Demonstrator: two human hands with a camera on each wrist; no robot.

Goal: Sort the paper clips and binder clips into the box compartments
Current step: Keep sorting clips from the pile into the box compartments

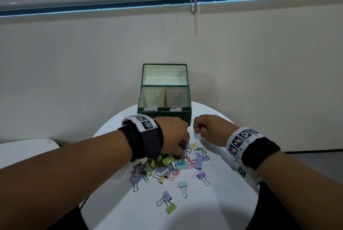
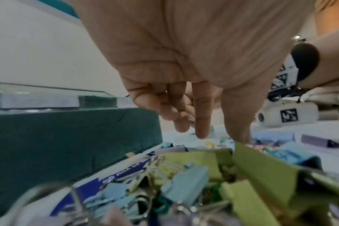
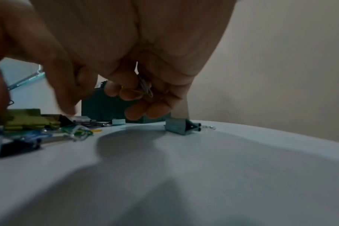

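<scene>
A round white worktop stands against a pale wall, with a dark green box at its far edge. The box has one wide compartment at the back and two smaller ones in front, each front one marked by a small white label; the writing is too small to read. All three compartments look bare inside.

A heap of pastel binder clips and coloured paper clips lies in the middle of the worktop, just in front of the box. A few binder clips sit apart nearer the person — a mint one, a lilac one and a green one.

The left hand reaches down into the far side of the heap. In the left wrist view its fingers point downward, fairly straight, their tips just above the clips; whether they pinch anything cannot be told.

The right hand hovers to the right of the heap, near the box's front corner, curled into a loose fist. The right wrist view shows its fingers folded round a few paper clips — yellow and silvery wire shows between them. A single grey-blue binder clip lies on the worktop just below that hand.

Both wrists wear black bands with white square-patterned tags.
</scene>
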